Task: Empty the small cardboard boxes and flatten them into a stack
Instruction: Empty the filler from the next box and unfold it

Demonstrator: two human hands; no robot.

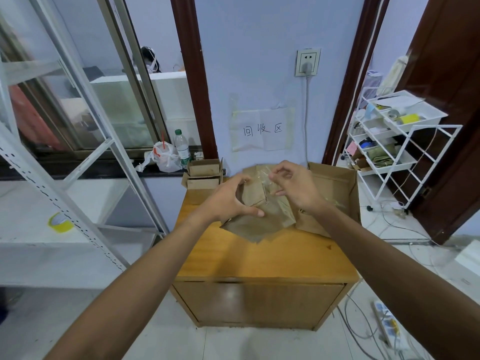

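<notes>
Left hand (230, 200): thumb and fingers curled round a small cardboard box (253, 194), gripping it from its left side. The box is held just above the table (259, 258), directly between the two hands.

Right hand (294, 187): forefinger and thumb closed together in a pinch on a piece of clear tape (261, 174) at the top of the held box. The lower fingers are curled against the box's right side. Whether the tape is fully free of the cardboard cannot be told.

Directly beneath both hands: flattened cardboard (249, 229) lying on the table, its corner pointing toward the person.

Beyond the left hand, at the far left corner of the table: two small open boxes (204, 175), one stacked on the other, flaps up.

Under and to the right of the right hand: a large open carton (335, 193), its flaps spread.

Further out past the left hand, on the dark sill: a plastic bottle (181, 146) standing upright just beside a tied white bag (166, 158).

On the wall ahead of both hands: a taped paper sign (262, 128) with handwriting.

Well to the right of the right hand: a white trolley (400, 141) carrying assorted items.
</notes>
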